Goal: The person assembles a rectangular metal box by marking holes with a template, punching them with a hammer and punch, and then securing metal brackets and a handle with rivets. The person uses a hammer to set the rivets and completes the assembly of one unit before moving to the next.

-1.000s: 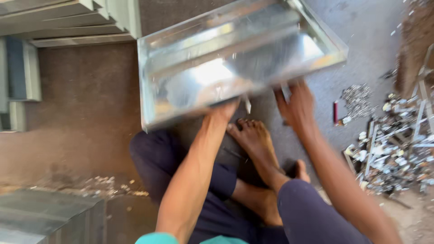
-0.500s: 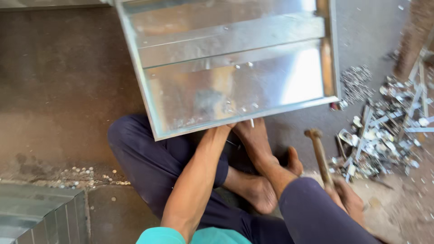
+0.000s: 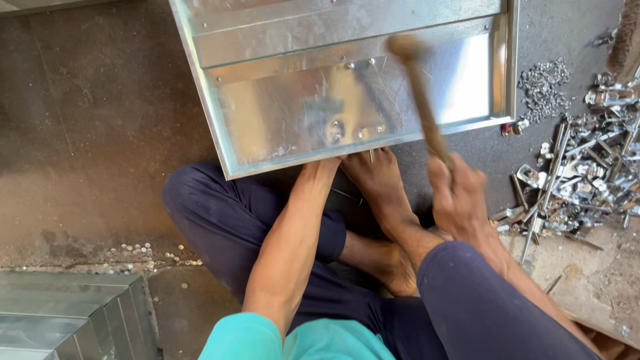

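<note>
Since half a second ago the hammer (image 3: 421, 100) has swung up from beside the knee and is now blurring across the sheet-metal tray (image 3: 347, 87), its head over the tray's shiny inside face. The tray is lying on the dark concrete floor (image 3: 87, 133) in front of the seated person, its near edge resting just above the bare foot (image 3: 377, 183). A folded metal duct piece (image 3: 67, 313) is sitting at the lower left, well apart from the tray. A heap of loose metal brackets and fasteners (image 3: 580, 173) is spreading over the floor at the right, near the tray's corner. The right hand (image 3: 460, 193) is closing in a full fist around the lower end of the hammer's wooden handle. The left hand (image 3: 320, 170) is reaching under the tray's near edge, touching it; its fingers are hidden by the metal, so how far it is closed cannot be told. Small rivets (image 3: 347, 65) are dotting the tray's fold.
</note>
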